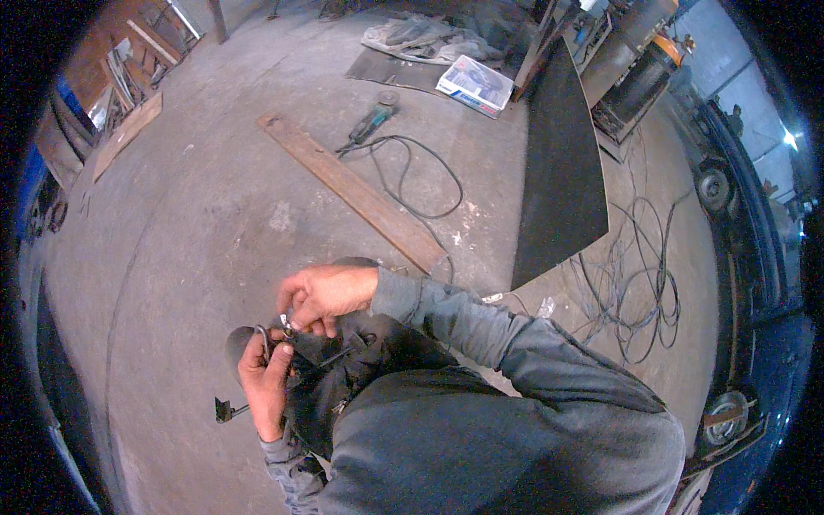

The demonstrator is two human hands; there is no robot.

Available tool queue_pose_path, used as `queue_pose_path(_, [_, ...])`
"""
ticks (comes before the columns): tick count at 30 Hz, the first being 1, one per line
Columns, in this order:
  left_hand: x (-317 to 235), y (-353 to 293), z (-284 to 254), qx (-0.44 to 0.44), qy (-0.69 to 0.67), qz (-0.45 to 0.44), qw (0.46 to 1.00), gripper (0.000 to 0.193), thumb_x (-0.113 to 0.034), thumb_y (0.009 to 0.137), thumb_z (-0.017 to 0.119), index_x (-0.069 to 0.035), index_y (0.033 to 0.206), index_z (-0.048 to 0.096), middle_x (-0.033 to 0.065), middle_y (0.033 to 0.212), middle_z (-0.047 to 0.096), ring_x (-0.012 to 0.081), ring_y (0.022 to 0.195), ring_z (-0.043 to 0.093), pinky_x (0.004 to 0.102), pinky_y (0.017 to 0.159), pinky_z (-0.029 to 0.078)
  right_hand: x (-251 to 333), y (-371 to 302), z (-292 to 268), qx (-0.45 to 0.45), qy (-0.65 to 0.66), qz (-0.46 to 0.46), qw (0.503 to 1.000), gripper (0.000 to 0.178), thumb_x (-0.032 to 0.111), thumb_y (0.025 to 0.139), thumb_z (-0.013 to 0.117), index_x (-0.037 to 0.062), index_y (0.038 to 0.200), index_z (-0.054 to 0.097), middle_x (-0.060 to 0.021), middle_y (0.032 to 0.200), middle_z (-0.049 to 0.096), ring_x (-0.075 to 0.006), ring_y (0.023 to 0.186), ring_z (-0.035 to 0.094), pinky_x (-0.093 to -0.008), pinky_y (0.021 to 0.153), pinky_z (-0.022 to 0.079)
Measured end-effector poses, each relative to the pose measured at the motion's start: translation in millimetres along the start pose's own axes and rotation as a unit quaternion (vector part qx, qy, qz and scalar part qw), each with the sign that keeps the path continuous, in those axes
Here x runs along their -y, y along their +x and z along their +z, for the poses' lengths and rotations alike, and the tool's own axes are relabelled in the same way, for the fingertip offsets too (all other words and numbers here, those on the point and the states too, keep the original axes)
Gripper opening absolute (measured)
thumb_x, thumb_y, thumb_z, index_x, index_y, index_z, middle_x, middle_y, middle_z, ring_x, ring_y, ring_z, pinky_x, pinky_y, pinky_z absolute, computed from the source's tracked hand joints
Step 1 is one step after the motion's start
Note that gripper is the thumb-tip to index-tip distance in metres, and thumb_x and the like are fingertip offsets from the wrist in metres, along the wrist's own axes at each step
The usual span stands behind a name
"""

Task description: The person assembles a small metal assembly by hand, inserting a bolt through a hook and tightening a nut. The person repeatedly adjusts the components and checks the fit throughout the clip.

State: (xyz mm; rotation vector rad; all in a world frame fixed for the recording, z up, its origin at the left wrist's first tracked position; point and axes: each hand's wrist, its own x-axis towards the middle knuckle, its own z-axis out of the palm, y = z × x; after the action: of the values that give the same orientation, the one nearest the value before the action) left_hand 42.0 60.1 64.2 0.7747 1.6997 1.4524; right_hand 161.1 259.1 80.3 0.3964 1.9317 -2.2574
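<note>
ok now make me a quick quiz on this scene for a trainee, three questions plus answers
1. True or false: the angle grinder lies on the floor.
2. Which colour is the large sheet right of the wooden plank? a) white b) black c) yellow
3. Which hand grips the curved dark piece, and where is the other?

Key:
1. True.
2. b
3. The left hand; the right hand is close beside it, over the person's legs.
</note>
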Motion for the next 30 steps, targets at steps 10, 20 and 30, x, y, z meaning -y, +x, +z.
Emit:
queue_pose_path(10, [-1, -2, 0, 0.008, -0.028, 0.004, 1.000, 0.012, -0.012, 0.096, 0.069, -0.002, 0.103, 0.067, -0.0054, 0.077, 0.058, 0.0038, 0.061, 0.048, 0.0204, 0.054, 0.037, -12, 0, -6, 0.061, 0.050, -0.059, 0.995, 0.033, 0.017, 0.094, 0.066, 0.0006, 0.123, 0.060, -0.0052, 0.087, 0.068, -0.0115, 0.074, 0.065, -0.0287, 0.068, 0.057])
queue_pose_path(20, [-5, -3, 3, 0.021, -0.009, -0.020, 1.000, 0.010, -0.014, 0.096, 0.065, -0.006, 0.102, 0.065, -0.0062, 0.083, 0.059, 0.0034, 0.067, 0.048, 0.0204, 0.057, 0.036, -16, 8, -15, 0.099, -0.023, -0.044, 0.994, 0.029, 0.021, 0.098, 0.066, 0.0004, 0.118, 0.063, -0.0069, 0.097, 0.069, -0.0128, 0.076, 0.065, -0.0292, 0.064, 0.056])
queue_pose_path(30, [-2, -1, 3, 0.020, 0.003, -0.014, 1.000, 0.013, -0.012, 0.096, 0.068, -0.003, 0.105, 0.068, -0.0054, 0.081, 0.059, 0.0030, 0.064, 0.049, 0.0196, 0.054, 0.038, -6, -1, -9, 0.052, 0.003, 0.075, 0.996, 0.028, 0.021, 0.096, 0.067, 0.0002, 0.114, 0.064, -0.0049, 0.089, 0.066, -0.0128, 0.072, 0.065, -0.0270, 0.058, 0.054])
